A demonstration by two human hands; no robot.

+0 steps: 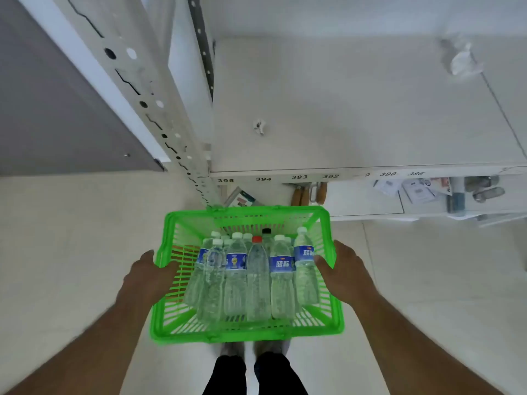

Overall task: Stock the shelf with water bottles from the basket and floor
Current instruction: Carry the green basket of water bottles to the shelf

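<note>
Head view looks down on a green basket [247, 332] held in front of the person's body, above the pale floor [71, 238]. Inside the basket stand clear water bottles [258, 277], packed close together toward its middle and right side; most have white caps and blue labels, one has a red cap [257, 239], and one at the back has a black cap [266, 231]. The left hand [145, 276] grips the basket's left rim, fingers curled over the edge. The right hand [346, 273] grips the right rim in the same way, thumb inside the wall. Beyond the basket's far edge is a white shelf [356, 109], its front strip bearing numbers. A crumpled scrap [259, 126] lies on that shelf board. Below the basket, dark trouser legs [253, 374] show.
</note>
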